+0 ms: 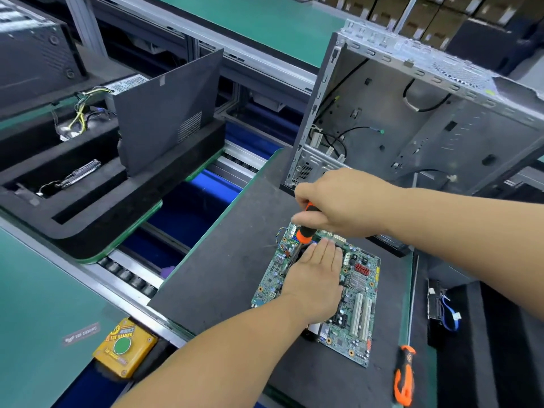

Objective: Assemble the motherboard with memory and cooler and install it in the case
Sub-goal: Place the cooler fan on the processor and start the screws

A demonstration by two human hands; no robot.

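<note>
Head view: right hand (338, 201) grips screwdriver (304, 231) above motherboard (357, 293), apparently touching.

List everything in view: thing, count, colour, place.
motherboard: 1, green, flat on dark mat, centre.
mat: 1, dark grey, under the board.
case: 1, bare grey metal, open, behind the board.
screwdriver: 1, orange-black, in right hand over the board.
second screwdriver: 1, orange-black, lying lower right.
button box: 1, yellow, green button, lower left.
side panel: 1, dark, upright in the left foam tray.
left hand: flat on the board.
right hand: grip closed on screwdriver.
</note>
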